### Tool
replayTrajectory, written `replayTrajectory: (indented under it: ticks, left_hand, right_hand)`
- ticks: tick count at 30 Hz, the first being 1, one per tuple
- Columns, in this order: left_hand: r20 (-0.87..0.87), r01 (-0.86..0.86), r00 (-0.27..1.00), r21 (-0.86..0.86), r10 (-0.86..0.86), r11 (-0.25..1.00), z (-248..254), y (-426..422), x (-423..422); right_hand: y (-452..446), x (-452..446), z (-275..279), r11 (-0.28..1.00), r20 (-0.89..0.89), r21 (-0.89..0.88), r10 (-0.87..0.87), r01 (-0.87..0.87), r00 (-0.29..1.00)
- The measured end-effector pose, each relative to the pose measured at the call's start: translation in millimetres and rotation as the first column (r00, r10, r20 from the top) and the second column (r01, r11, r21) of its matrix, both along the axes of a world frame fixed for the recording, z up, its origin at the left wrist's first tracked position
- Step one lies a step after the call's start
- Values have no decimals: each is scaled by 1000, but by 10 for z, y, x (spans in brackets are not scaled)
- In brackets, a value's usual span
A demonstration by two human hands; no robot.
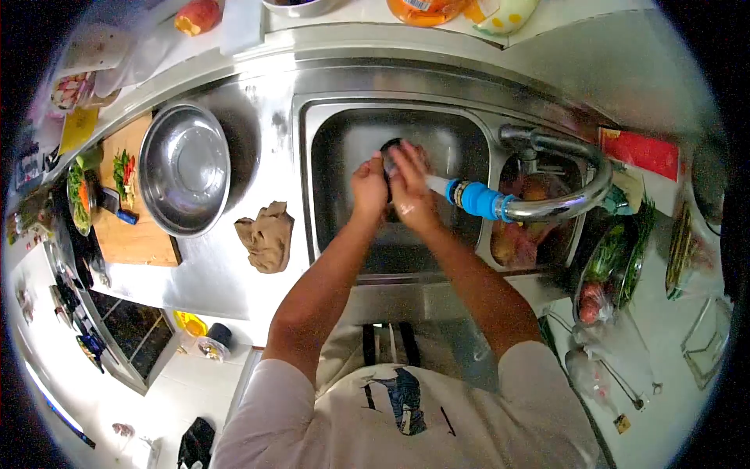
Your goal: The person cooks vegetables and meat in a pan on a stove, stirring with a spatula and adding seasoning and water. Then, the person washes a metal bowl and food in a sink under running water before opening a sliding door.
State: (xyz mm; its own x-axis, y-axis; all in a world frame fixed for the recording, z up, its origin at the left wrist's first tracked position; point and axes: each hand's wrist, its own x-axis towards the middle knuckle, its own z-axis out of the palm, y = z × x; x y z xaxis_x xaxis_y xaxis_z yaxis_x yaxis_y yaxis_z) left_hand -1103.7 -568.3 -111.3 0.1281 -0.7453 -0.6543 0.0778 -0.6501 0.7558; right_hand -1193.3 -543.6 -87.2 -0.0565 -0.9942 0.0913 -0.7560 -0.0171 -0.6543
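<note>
From where I stand, the left end of the counter holds a wooden cutting board with chopped greens and red pieces on it and a blue-handled knife. A wide metal bowl sits just beside them, overlapping the board in this view, and a crumpled brown cloth lies between bowl and sink.

Over the large sink basin, the two hands come together. The left hand is closed about the near left side of a dark object, thumb pointing away from the body. The object lies between the hands, showing mostly past the fingertips; its visible part seems to run away from the person, though too much is covered to be sure of its long axis or what it is. Neither hand is nearer: both are at it, one from each side. The right hand has blurred, stretched fingers across its right side; I can't tell whether they grip.

Just right of that hand, the blue nozzle of the curved faucet points toward it. Beyond, a smaller basin holds produce.
</note>
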Motion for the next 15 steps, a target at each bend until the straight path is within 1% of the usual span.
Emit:
replayTrajectory:
  ticks: [1,2,3,4,5,6,7,8,9,10,11,12,14,15]
  left_hand:
    - [-62,-72,995,39,74,997,72,-21,-14]
    - [-119,-131,983,84,140,988,178,-11,-10]
    - [-133,-131,978,215,162,968,263,-32,2]
    - [-140,-138,976,191,166,972,283,-136,-12]
    - [-97,-233,962,201,256,951,294,-166,-22]
    - [-46,-318,940,228,337,920,297,-106,-28]
    - [-129,-351,907,298,402,888,289,-130,-12]
    - [-197,-379,860,372,471,848,279,-152,5]
    - [-281,-397,814,369,508,840,196,-135,2]
    - [-363,-411,763,367,536,834,142,-112,1]
    - [-291,-466,765,364,574,806,95,-112,-22]
    - [-299,-472,762,351,575,809,65,-154,-19]
    - [-158,-373,898,218,410,902,1,-71,-9]
    - [-116,-323,931,176,346,930,-137,-34,-8]
  right_hand:
    - [21,-17,95,994,-10,-19,103,-103,995]
    - [110,-39,38,995,-7,-4,96,-96,995]
    - [81,-90,-102,982,279,120,-176,148,944]
    - [-15,-157,-221,901,503,292,-430,321,750]
    - [78,-223,-304,904,392,308,-406,298,826]
    - [194,-143,-157,897,385,322,-417,304,823]
    - [237,-20,107,957,152,208,-234,200,960]
    - [228,31,242,992,-110,118,-38,51,993]
    - [208,-13,114,992,64,117,-52,45,997]
    - [183,-89,12,992,63,117,-58,50,996]
    - [111,-198,-89,936,230,281,-281,213,932]
    - [142,-217,-281,926,216,300,-302,231,929]
    - [183,-183,-412,909,198,328,-332,257,922]
    - [128,-107,-279,970,154,222,-134,98,979]
